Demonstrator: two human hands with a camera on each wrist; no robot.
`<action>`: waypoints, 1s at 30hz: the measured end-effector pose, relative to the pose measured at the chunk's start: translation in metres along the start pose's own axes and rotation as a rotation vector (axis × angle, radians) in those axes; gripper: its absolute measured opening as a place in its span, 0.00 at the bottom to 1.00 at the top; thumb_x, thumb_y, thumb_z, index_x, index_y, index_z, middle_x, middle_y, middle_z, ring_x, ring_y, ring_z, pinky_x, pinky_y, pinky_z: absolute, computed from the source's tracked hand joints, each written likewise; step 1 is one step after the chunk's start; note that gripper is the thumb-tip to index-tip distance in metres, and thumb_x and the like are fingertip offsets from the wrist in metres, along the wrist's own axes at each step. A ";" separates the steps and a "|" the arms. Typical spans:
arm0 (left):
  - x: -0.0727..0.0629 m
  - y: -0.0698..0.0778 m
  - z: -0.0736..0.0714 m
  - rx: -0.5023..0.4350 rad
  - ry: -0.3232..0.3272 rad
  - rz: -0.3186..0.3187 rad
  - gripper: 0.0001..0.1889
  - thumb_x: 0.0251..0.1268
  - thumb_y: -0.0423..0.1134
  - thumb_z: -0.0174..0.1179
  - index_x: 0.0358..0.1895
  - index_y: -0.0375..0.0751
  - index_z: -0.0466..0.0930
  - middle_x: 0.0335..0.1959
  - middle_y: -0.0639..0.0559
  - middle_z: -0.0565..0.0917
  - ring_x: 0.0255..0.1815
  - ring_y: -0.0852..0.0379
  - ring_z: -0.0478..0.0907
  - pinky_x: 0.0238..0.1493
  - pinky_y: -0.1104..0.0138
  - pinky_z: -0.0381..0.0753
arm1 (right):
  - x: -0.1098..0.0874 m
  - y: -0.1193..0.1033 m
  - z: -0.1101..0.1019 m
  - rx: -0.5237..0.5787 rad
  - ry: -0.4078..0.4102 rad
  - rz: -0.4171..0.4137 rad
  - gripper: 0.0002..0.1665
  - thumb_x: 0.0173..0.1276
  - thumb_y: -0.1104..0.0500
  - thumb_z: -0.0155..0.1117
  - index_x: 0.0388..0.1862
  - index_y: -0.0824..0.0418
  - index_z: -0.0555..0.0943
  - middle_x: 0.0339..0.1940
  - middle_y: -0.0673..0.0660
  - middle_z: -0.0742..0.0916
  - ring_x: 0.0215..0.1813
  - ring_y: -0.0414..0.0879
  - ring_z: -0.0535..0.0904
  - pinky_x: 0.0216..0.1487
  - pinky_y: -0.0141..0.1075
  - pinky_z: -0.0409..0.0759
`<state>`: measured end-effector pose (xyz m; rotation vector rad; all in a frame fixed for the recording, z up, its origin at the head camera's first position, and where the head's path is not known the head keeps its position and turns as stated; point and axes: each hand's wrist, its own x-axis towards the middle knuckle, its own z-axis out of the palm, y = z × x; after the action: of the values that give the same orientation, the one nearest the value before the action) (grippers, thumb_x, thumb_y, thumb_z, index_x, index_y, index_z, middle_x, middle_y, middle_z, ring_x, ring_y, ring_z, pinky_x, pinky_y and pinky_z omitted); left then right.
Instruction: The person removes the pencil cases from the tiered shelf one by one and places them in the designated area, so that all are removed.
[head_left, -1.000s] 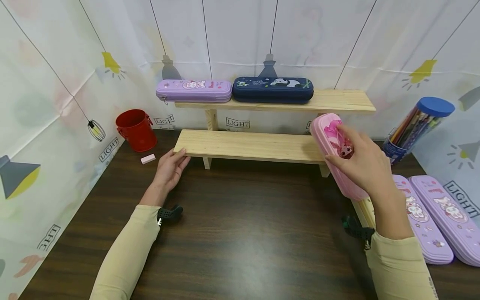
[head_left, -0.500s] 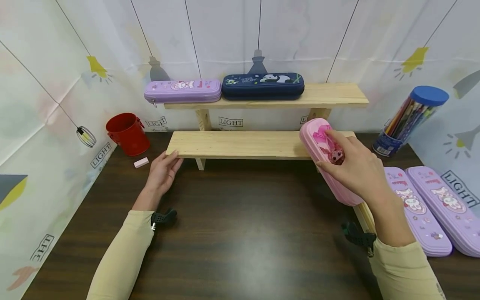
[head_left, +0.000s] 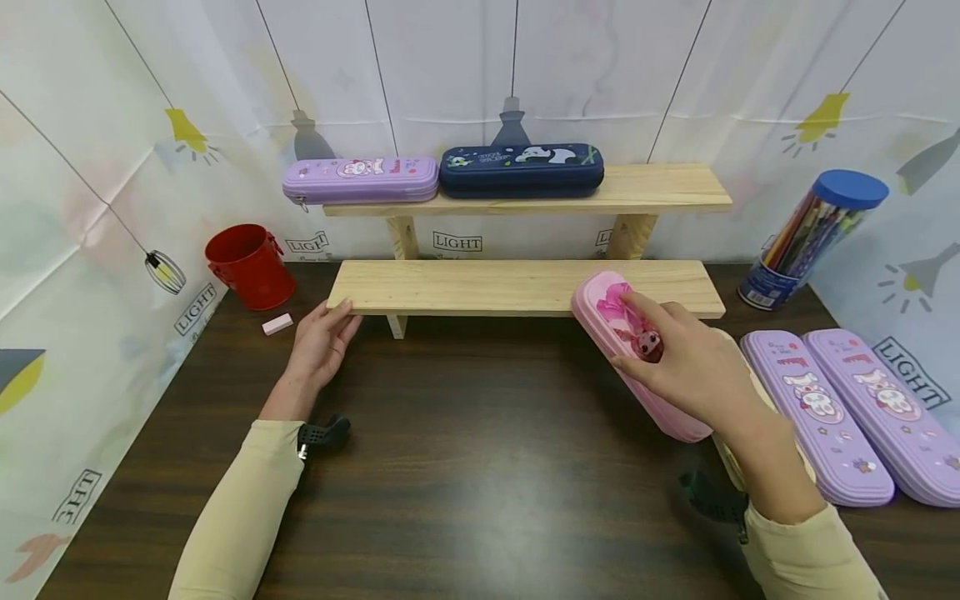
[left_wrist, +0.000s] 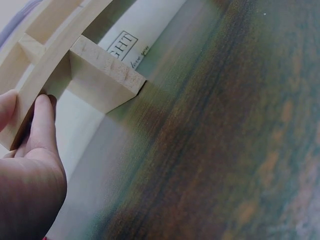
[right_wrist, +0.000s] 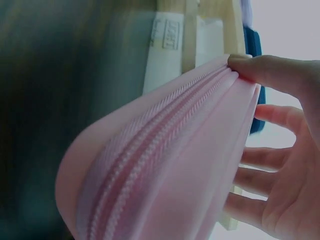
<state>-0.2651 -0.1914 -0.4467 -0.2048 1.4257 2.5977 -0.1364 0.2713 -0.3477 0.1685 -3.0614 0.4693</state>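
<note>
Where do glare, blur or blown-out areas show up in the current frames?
Head: fairly even light, with a pale glare patch low on the dark wood tabletop; left wrist: the tabletop looks soft, with greenish and orange blotches; right wrist: zipper teeth on the pink pencil case read clearly, the dark area at left is blurred, and the background by the right hand is washed-out white.

The upper board (head_left: 667, 185) is behind and above the lower board (head_left: 450, 287). On it lies a left case (head_left: 360, 181), passing over the left end, and just beside it a middle case (head_left: 521, 175). Before the lower board's right part is the held case (head_left: 618, 329). To the left stands a bucket (head_left: 258, 279), with a small block (head_left: 278, 324) in front; to the right, a jar (head_left: 768, 283). Before this jar, an inner case (head_left: 817, 417) and an outer case (head_left: 885, 412) lie side by side. A wooden piece (head_left: 726, 457) seems partly under the right arm.
</note>
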 end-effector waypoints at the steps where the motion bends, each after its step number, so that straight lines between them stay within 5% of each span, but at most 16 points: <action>1: 0.000 0.000 0.000 -0.001 -0.001 -0.001 0.35 0.71 0.34 0.58 0.78 0.40 0.55 0.74 0.44 0.66 0.53 0.64 0.84 0.62 0.70 0.77 | -0.001 -0.002 0.002 0.001 -0.002 -0.015 0.54 0.60 0.34 0.69 0.80 0.40 0.55 0.65 0.68 0.76 0.50 0.67 0.81 0.42 0.63 0.85; 6: -0.001 0.001 0.000 -0.009 -0.006 0.000 0.34 0.72 0.33 0.57 0.78 0.40 0.54 0.75 0.43 0.65 0.53 0.64 0.84 0.61 0.70 0.78 | -0.005 -0.011 0.017 -0.017 0.005 -0.100 0.51 0.59 0.38 0.72 0.78 0.42 0.61 0.59 0.63 0.80 0.39 0.55 0.80 0.32 0.48 0.84; 11: 0.000 0.000 0.001 0.000 -0.003 0.004 0.33 0.73 0.33 0.56 0.78 0.40 0.54 0.74 0.43 0.65 0.52 0.65 0.84 0.61 0.71 0.78 | -0.008 -0.016 0.033 -0.061 -0.042 -0.140 0.49 0.58 0.40 0.73 0.77 0.43 0.64 0.46 0.57 0.82 0.30 0.45 0.72 0.24 0.32 0.69; 22: 0.000 0.000 0.002 0.023 0.007 0.001 0.35 0.71 0.35 0.58 0.78 0.41 0.55 0.76 0.44 0.64 0.56 0.64 0.82 0.66 0.69 0.74 | -0.018 -0.012 0.042 -0.097 -0.188 -0.145 0.43 0.58 0.41 0.74 0.72 0.46 0.71 0.39 0.54 0.81 0.30 0.44 0.70 0.23 0.33 0.64; 30: -0.001 0.001 0.001 0.016 0.010 0.001 0.35 0.71 0.35 0.58 0.78 0.40 0.55 0.72 0.45 0.69 0.56 0.64 0.81 0.63 0.71 0.77 | -0.020 -0.008 0.033 -0.070 -0.247 -0.136 0.43 0.58 0.39 0.73 0.71 0.48 0.72 0.47 0.59 0.84 0.37 0.47 0.77 0.34 0.44 0.80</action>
<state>-0.2640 -0.1913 -0.4454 -0.2152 1.4491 2.5890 -0.1159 0.2556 -0.3775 0.4612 -3.2693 0.3583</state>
